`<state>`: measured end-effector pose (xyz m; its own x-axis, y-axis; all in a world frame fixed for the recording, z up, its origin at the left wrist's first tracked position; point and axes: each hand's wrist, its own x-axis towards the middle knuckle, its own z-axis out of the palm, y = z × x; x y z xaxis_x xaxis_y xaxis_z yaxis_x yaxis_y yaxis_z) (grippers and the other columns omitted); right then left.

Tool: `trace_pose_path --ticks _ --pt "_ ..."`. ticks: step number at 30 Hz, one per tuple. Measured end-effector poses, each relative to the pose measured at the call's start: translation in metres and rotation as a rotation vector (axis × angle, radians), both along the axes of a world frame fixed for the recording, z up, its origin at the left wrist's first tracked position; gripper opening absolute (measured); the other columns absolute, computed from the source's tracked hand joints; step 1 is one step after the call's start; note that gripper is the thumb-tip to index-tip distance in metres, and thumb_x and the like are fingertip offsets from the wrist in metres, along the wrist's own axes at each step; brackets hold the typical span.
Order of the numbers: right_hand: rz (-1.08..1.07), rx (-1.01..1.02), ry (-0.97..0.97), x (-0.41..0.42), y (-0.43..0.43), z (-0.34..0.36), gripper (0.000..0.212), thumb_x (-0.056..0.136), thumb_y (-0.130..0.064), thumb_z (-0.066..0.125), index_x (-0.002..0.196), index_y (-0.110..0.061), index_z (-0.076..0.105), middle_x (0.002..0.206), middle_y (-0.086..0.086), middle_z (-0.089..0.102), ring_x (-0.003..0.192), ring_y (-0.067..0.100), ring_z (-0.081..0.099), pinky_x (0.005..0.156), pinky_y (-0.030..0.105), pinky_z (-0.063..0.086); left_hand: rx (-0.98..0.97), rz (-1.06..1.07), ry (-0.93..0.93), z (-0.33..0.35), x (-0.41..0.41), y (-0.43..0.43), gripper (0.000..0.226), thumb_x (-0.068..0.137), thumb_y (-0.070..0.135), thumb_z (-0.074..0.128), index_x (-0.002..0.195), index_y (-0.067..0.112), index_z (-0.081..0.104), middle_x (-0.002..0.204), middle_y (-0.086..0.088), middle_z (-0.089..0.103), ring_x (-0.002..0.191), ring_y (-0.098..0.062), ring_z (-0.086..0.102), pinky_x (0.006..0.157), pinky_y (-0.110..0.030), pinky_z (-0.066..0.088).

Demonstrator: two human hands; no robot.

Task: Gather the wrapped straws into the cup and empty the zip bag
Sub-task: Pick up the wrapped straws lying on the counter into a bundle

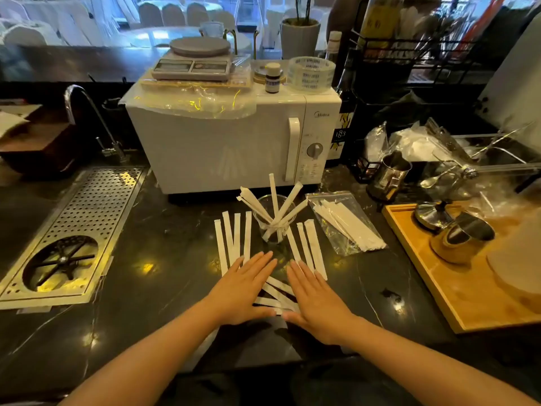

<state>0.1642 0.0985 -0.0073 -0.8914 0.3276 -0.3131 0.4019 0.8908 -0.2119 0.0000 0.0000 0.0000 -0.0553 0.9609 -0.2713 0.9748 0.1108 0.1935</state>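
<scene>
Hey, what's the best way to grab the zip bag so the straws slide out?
Probably pinch the zip bag by its near bottom edge, coming from the right with the right hand. It lies flat, its zip end pointing away toward the microwave, so lifting the bottom tips the straws out.

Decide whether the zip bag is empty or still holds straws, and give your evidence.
Not empty. The zip bag lies flat on the counter right of the cup, with several white wrapped straws visible through its clear plastic.
</scene>
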Motion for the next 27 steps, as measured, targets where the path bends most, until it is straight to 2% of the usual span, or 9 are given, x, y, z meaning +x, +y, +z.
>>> trace_pose_path --ticks 3,4,6,9,13,16,19,23,27 --pt "0.010 -0.036 -0.046 -0.004 -0.003 0.004 0.109 0.057 -0.072 -0.007 0.145 -0.009 -0.012 0.146 0.000 -0.028 0.136 0.017 -0.027 0.110 0.028 -0.014 -0.051 -0.029 0.042 -0.003 -0.003 0.005 0.090 0.080 0.064 0.040 0.145 0.020 -0.006 0.156 0.001 -0.010 0.144 -0.017 -0.009 0.111 -0.032 -0.011" --pt "0.000 -0.031 -0.048 -0.005 -0.002 0.002 0.103 0.065 -0.073 0.001 0.146 -0.009 -0.008 0.154 0.003 -0.019 0.142 0.019 -0.019 0.114 0.029 -0.009 -0.053 -0.027 0.052 -0.004 -0.004 0.006 0.088 0.082 0.058 0.044 0.145 0.020 -0.003 0.157 0.000 -0.007 0.144 -0.017 -0.007 0.114 -0.033 -0.008" --pt "-0.004 -0.018 -0.059 -0.007 -0.003 0.002 0.081 0.087 -0.058 0.025 0.147 -0.010 -0.001 0.159 0.008 0.000 0.146 0.023 0.001 0.119 0.035 0.005 -0.075 -0.039 0.050 -0.006 -0.003 0.009 0.084 0.083 0.053 0.048 0.145 0.019 0.002 0.158 -0.001 0.001 0.145 -0.018 0.000 0.117 -0.035 0.000" --pt "-0.011 0.010 -0.037 -0.008 -0.004 0.002 0.072 0.092 -0.044 0.041 0.147 -0.010 0.008 0.155 0.010 0.018 0.141 0.027 0.021 0.114 0.037 0.022 -0.073 -0.054 0.058 -0.009 -0.003 0.013 0.078 0.084 0.048 0.051 0.144 0.018 0.013 0.155 -0.003 0.017 0.143 -0.021 0.014 0.116 -0.036 0.010" --pt "-0.038 0.030 -0.045 -0.010 -0.004 0.000 0.065 0.092 -0.039 0.045 0.143 -0.009 0.020 0.145 0.011 0.034 0.130 0.028 0.034 0.105 0.037 0.032 -0.082 -0.086 0.087 -0.011 0.000 0.016 0.062 0.085 0.047 0.050 0.136 0.016 0.033 0.141 -0.006 0.039 0.129 -0.023 0.035 0.108 -0.036 0.026" --pt "-0.060 0.015 -0.055 -0.014 -0.003 0.000 0.050 0.091 -0.034 0.047 0.132 -0.006 0.037 0.135 0.012 0.042 0.122 0.028 0.038 0.097 0.036 0.035 -0.087 -0.088 0.095 -0.011 0.001 0.019 0.051 0.086 0.044 0.048 0.128 0.015 0.044 0.129 -0.007 0.047 0.118 -0.024 0.043 0.100 -0.036 0.032" --pt "-0.058 0.024 -0.084 -0.017 -0.003 0.002 0.039 0.092 -0.029 0.046 0.122 -0.004 0.045 0.129 0.015 0.045 0.118 0.030 0.040 0.093 0.037 0.037 -0.073 -0.086 0.105 -0.010 0.002 0.022 0.044 0.088 0.040 0.047 0.122 0.013 0.047 0.125 -0.009 0.049 0.113 -0.026 0.045 0.095 -0.036 0.034" --pt "-0.044 0.041 -0.085 -0.019 -0.004 0.003 0.035 0.094 -0.025 0.042 0.121 -0.003 0.046 0.127 0.017 0.047 0.117 0.030 0.042 0.092 0.037 0.038 -0.043 -0.092 0.128 -0.012 0.004 0.022 0.039 0.090 0.037 0.043 0.118 0.010 0.047 0.121 -0.011 0.050 0.109 -0.028 0.046 0.089 -0.036 0.036" --pt "-0.026 0.072 -0.085 -0.019 -0.004 0.003 0.029 0.096 -0.018 0.038 0.120 -0.003 0.046 0.125 0.018 0.050 0.114 0.031 0.046 0.090 0.037 0.039 -0.018 -0.084 0.123 -0.016 0.005 0.022 0.036 0.093 0.035 0.039 0.118 0.011 0.046 0.120 -0.012 0.052 0.107 -0.027 0.048 0.089 -0.036 0.037"
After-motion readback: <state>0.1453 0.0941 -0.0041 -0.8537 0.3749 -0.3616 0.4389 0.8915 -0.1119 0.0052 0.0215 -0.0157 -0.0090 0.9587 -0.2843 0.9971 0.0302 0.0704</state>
